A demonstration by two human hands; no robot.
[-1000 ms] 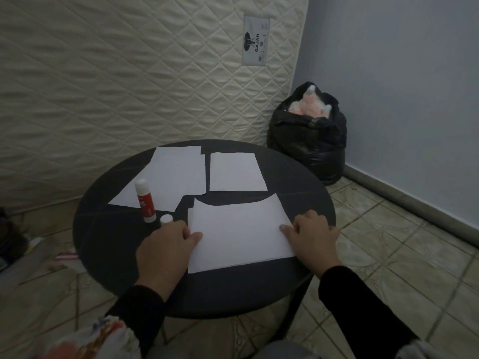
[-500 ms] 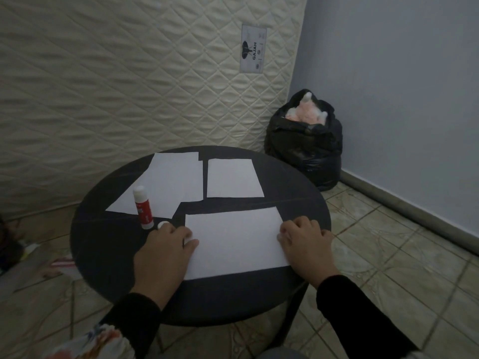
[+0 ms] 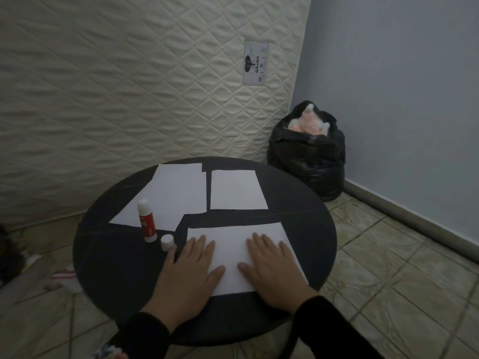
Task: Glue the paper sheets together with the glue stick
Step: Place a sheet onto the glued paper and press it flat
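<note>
The near sheet is pressed flat on the table by the left hand and right hand, both spread open, gripping nothing; its lower corners are covered. The glue stick stands left, uncapped tip indistinct, beside its cap.

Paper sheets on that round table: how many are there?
At least 3: one under both hands, one far right, an overlapping pile far left, possibly hiding more.
</note>
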